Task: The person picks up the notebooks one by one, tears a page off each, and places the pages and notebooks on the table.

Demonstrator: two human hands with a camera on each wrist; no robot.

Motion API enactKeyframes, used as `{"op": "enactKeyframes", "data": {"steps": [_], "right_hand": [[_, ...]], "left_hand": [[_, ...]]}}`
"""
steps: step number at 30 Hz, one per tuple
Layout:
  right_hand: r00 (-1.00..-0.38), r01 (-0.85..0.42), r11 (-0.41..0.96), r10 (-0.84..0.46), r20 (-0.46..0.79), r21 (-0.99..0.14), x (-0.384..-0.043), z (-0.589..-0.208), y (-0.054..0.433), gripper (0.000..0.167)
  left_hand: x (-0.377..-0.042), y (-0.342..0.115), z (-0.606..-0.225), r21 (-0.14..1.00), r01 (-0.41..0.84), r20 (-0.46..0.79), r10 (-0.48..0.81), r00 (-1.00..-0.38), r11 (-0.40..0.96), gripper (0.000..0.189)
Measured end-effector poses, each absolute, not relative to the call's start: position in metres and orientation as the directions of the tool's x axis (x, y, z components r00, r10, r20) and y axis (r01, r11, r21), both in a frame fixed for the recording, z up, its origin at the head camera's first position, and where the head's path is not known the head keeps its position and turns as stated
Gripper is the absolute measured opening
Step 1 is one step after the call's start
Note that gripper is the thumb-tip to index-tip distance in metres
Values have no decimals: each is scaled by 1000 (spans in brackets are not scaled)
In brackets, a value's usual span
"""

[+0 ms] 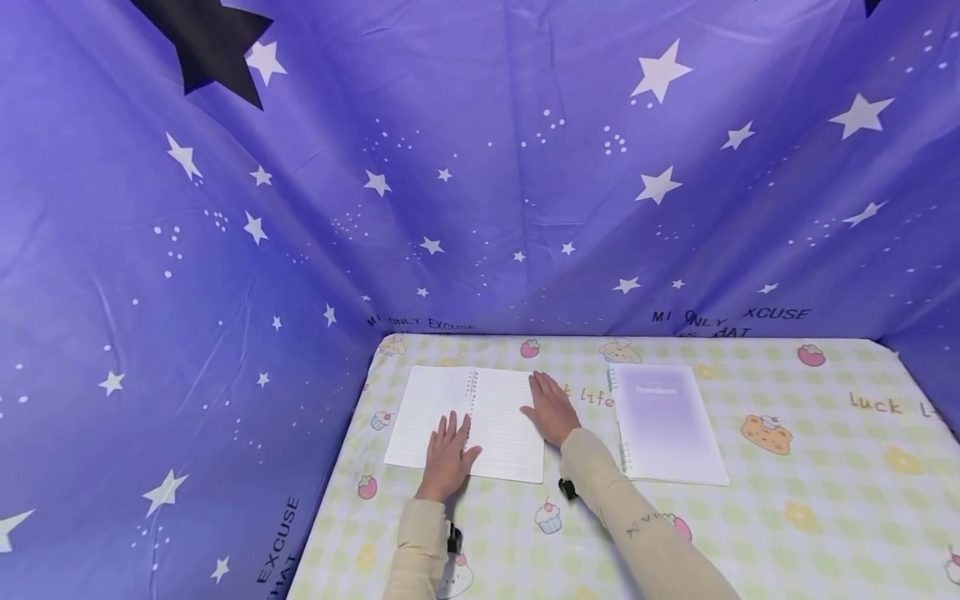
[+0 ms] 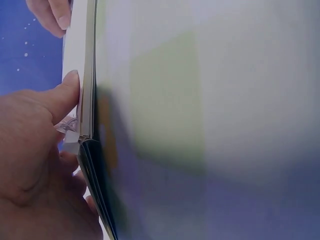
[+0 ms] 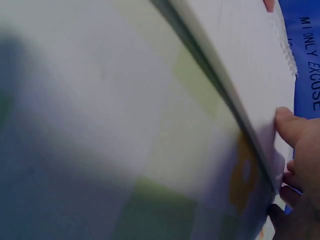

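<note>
An open spiral notebook [image 1: 504,425] with white lined pages lies flat on the table, its coil running between the two pages. My left hand [image 1: 446,457] rests on its lower middle, across the coil, fingers extended and thumb spread onto the right page. At the right page's outer edge, my right hand [image 1: 553,410] lies with straight fingers, the thumb over the paper. The left wrist view shows the left thumb [image 2: 67,95] against the notebook's edge. In the right wrist view, the right thumb [image 3: 287,125] touches the page. Neither hand grips anything.
A closed spiral notebook with a purple cover [image 1: 667,425] lies to the right of my right hand. Beneath both is a green-checked tablecloth [image 1: 825,525] with cartoon prints. Purple star-patterned curtains [image 1: 480,208] hang behind and to the left of the table.
</note>
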State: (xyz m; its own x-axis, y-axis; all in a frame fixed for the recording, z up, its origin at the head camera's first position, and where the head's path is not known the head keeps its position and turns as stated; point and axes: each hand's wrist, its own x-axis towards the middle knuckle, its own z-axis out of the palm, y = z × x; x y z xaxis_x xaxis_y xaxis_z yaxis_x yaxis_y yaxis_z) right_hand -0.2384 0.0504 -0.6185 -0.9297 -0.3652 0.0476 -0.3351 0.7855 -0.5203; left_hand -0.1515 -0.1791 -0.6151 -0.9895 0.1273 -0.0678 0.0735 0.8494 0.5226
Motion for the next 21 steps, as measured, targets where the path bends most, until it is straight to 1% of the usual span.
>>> {"op": "enactKeyframes", "data": {"steps": [3, 9, 12, 16, 21], "right_hand": [[-938, -311, 780, -345, 41, -543, -240, -619, 53, 67], [-938, -282, 777, -345, -6, -563, -240, -619, 60, 79], [-934, -302, 769, -358, 11, -563, -240, -619, 62, 79], [-927, -328, 770, -373, 32, -548, -242, -619, 62, 75], [-932, -328, 758, -358, 62, -563, -245, -615, 60, 77]], "left_hand": [[-151, -178, -614, 535, 74, -71, 132, -989, 842, 61], [-147, -179, -614, 540, 93, -61, 150, -987, 836, 62], [-145, -179, -614, 542, 98, -57, 152, -987, 834, 62], [-142, -178, -613, 537, 83, -73, 145, -987, 839, 62], [-142, -178, -610, 543, 79, -65, 136, -989, 836, 61]]}}
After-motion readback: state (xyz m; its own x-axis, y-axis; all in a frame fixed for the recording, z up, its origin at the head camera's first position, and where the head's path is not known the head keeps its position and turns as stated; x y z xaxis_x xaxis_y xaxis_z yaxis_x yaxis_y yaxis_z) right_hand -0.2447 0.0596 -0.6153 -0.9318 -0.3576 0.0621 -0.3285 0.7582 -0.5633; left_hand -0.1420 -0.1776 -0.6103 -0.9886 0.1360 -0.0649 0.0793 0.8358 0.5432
